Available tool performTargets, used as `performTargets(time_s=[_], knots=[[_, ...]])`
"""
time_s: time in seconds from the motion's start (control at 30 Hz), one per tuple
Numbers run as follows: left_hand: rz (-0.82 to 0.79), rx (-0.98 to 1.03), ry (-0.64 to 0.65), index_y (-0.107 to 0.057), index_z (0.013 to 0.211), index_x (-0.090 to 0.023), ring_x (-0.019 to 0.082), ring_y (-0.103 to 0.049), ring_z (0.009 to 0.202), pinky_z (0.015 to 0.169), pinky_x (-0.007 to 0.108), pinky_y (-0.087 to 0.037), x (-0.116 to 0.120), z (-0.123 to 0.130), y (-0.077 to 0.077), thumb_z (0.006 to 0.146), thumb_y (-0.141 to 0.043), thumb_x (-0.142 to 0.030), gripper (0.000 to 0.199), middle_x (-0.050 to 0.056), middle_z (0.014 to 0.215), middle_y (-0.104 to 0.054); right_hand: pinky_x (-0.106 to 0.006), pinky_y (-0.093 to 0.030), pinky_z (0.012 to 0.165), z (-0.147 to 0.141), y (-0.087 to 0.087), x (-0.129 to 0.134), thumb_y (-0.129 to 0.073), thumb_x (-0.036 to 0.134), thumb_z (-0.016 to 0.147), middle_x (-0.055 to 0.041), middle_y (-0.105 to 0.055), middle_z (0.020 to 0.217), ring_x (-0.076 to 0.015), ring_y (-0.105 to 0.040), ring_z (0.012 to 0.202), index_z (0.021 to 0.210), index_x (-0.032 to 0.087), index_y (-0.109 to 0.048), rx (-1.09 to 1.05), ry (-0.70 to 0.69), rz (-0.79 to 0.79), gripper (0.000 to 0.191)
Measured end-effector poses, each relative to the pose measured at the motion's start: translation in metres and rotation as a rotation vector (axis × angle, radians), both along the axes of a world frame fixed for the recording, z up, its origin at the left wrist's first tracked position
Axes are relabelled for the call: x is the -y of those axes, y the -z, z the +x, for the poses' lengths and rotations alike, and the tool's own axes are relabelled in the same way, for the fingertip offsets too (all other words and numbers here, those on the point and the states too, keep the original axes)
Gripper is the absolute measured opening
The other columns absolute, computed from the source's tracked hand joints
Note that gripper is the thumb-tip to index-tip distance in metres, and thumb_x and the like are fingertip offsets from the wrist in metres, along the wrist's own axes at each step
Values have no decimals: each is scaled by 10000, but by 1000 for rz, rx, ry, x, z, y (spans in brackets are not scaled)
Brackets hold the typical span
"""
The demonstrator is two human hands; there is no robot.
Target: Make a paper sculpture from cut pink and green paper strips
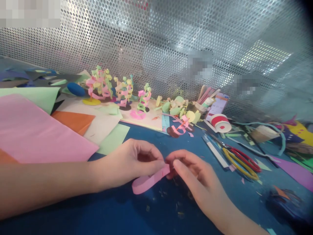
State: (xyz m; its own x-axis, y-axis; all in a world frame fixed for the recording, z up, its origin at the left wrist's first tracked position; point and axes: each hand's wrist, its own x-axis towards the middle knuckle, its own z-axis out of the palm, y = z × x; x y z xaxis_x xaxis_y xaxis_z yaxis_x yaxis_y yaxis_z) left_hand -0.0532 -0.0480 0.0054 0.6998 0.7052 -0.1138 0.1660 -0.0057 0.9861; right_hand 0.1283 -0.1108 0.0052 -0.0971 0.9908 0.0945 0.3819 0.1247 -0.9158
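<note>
Left hand (138, 160) pinches a bent pink paper strip (146, 184) — right hand (197, 173) half-curled at its end, grip unclear.

Quick headcount for you: two hands, your left hand (137, 158) and your right hand (195, 174), and one pink strip (144, 185) between them. You've got one pair of scissors (228, 150), one phone (218, 104) and one red-wound spool (219, 122). For paper I get one big pink sheet (41, 127), two orange pieces (73, 121), at least two pale green sheets (116, 137) and one purple piece (297, 173). Your standing curly paper pieces (100, 83)? At least three, bunched too tight for an exact number. Plus one blue oval (76, 89).
</note>
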Motion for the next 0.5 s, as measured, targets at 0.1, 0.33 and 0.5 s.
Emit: performTargets(time_s=[0.1,0.33,0.5], knots=[[-19,10,-6,-673,768,-167,119,-588,701,651,195,-455,1,1,-6,776,-598,-283,138,-1,752,-670,-156,-510,582,-1,-1,-2,-552,308,833,28,-606,677,-87,-606,616,793,208,-592,-53,-31,-64,116],[27,10,-8,-677,777,-163,140,-610,736,679,222,-474,0,2,-2,782,-587,-297,161,13,780,-681,-164,-497,574,-4,2,-2,-518,290,854,28,-574,660,-83,-574,596,763,194,-572,-99,-33,-113,143],[20,53,7,-662,783,-178,129,-628,722,656,197,-480,-1,1,6,792,-588,-345,183,0,776,-700,-165,-494,593,-3,4,-2,-510,310,868,26,-585,683,-82,-577,619,795,197,-573,-111,-36,-123,149]])
